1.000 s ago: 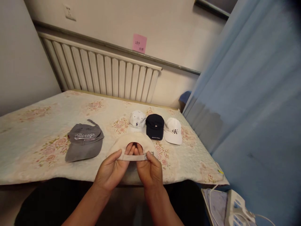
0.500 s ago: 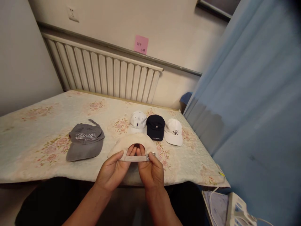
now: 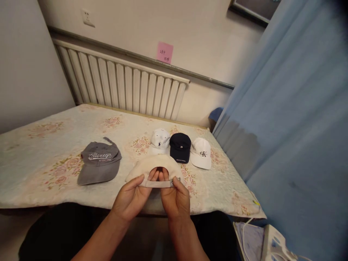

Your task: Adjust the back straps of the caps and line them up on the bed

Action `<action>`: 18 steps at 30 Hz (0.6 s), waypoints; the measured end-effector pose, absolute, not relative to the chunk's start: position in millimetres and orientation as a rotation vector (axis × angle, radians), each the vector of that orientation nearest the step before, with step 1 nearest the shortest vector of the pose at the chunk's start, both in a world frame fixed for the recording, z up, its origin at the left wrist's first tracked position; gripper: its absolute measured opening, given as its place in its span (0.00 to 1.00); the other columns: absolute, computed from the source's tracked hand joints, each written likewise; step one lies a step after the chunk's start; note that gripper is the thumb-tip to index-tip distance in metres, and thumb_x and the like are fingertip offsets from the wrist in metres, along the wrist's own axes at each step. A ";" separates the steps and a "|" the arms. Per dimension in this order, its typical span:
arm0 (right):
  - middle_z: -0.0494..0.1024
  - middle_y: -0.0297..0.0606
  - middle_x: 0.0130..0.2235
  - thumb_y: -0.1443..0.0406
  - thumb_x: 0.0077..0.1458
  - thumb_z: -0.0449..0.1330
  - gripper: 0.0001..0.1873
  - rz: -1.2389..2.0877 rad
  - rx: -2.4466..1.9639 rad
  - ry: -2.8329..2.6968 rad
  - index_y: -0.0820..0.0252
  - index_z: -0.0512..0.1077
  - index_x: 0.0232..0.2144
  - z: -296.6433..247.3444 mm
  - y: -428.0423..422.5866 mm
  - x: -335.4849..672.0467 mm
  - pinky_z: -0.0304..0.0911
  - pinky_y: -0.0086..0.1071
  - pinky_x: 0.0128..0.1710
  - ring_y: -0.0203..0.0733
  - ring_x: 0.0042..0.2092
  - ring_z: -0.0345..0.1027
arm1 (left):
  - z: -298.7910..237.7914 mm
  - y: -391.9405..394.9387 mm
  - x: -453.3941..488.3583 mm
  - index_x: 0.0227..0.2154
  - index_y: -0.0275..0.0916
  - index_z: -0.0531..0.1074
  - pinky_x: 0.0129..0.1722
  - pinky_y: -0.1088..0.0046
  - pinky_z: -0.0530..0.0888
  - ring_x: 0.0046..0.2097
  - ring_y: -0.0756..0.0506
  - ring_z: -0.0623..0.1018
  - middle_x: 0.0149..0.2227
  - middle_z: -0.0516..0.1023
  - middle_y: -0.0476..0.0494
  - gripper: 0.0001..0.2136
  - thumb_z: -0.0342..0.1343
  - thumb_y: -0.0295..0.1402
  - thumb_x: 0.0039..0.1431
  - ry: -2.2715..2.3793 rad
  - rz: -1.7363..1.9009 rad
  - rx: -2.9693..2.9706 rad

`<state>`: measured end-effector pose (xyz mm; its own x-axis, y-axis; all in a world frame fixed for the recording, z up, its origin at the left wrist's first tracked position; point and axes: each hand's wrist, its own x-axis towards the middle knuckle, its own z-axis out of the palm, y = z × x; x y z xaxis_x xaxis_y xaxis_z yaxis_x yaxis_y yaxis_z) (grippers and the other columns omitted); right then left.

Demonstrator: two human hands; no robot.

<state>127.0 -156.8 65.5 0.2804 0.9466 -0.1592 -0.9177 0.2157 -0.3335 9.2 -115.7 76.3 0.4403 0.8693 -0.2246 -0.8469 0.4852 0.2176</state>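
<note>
Several fingers (image 3: pixel 154 175) inside cream cap (image 3: pixel 157 161)

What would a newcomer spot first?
The cream fabric cap, centre front, held by left hand and right hand, back strap towards camera. Beyond it, a dark fabric cap lies between a white logo cap and a white cap lettered CK. At left lies a grey cloth cap lettered Always, on pale floral bedding.

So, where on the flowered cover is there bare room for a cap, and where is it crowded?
The flowered cover has open patches between grey cap and radiator, and left of that cap. Crowded: right of centre, the dark cap sits closely between the left white cap and CK cap. Left hand and right hand hold the cream cap in front.
</note>
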 end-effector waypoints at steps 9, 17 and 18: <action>0.78 0.43 0.45 0.74 0.48 0.58 0.14 1.301 -0.378 -0.097 0.64 0.71 0.40 62.0 -157.5 127.7 0.58 0.43 0.59 0.42 0.52 0.69 | 73.8 -116.6 10.1 0.60 0.35 0.55 0.52 0.54 0.71 0.51 0.37 0.74 0.48 0.75 0.30 0.28 0.41 0.15 0.56 0.338 1.080 0.155; 0.80 0.42 0.39 0.75 0.50 0.56 0.12 1.319 -0.362 -0.074 0.66 0.72 0.38 63.2 -158.0 127.3 0.58 0.43 0.59 0.41 0.48 0.72 | 73.4 -116.5 9.0 0.60 0.36 0.54 0.52 0.54 0.72 0.50 0.38 0.75 0.45 0.77 0.31 0.28 0.42 0.15 0.56 0.353 1.080 0.179; 0.80 0.41 0.39 0.75 0.49 0.56 0.11 1.321 -0.355 -0.066 0.66 0.72 0.38 63.3 -158.1 127.1 0.58 0.43 0.59 0.41 0.49 0.72 | 73.2 -116.4 9.1 0.60 0.35 0.54 0.52 0.54 0.72 0.50 0.37 0.75 0.45 0.77 0.31 0.28 0.42 0.15 0.56 0.352 1.075 0.180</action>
<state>127.1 -158.1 63.3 0.2540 0.9550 -0.1530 -0.9351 0.2020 -0.2913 9.1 -116.4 73.2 0.4271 0.8834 -0.1930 -0.8267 0.4679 0.3125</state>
